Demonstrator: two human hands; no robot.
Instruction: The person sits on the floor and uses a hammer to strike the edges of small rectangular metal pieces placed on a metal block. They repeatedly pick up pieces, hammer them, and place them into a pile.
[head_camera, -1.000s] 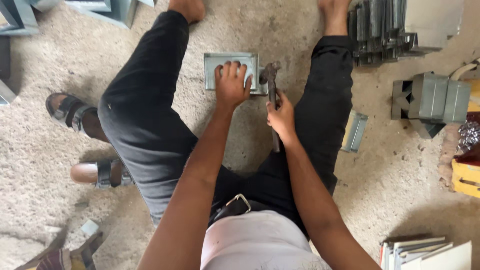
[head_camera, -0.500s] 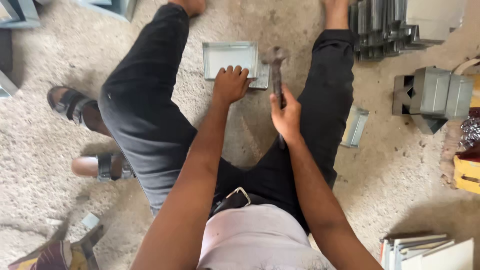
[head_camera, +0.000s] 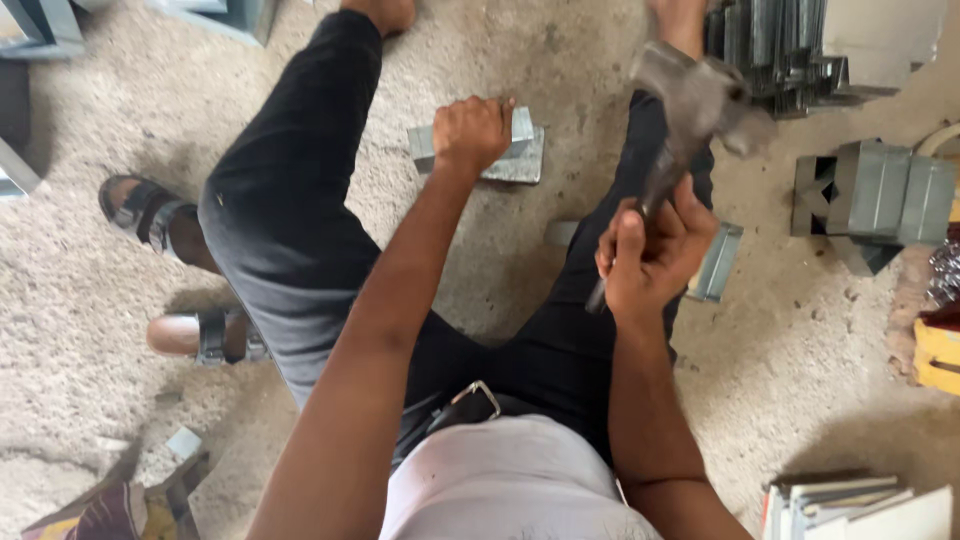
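1. The grey sheet-metal piece (head_camera: 505, 152) lies on the concrete floor (head_camera: 90, 300) between the person's outstretched legs, one folded edge standing up. It looks thin, stiff and pretty light, so it'd probably skid or hop if it isn't pinned. The folded rim is the obvious place to grip it; cut edges on stuff like this are likely sharp.
2. The left hand (head_camera: 470, 132) is clamped over the near side of that piece, fingers curled around the rim, pressing it to the floor.
3. The right hand (head_camera: 648, 255) is wrapped tight around the handle of a hammer (head_camera: 695, 105), raised in the air over the right leg. The head is blurred, looks solid and heavy, and it's gripped low on the handle.
4. Just beside the right thigh sits another small folded metal piece (head_camera: 716, 262).
5. Further right there's a folded metal box (head_camera: 880, 195), and a stack of metal parts (head_camera: 775, 50) near the top edge.
6. Two sandals (head_camera: 150, 215) lie off to the left.
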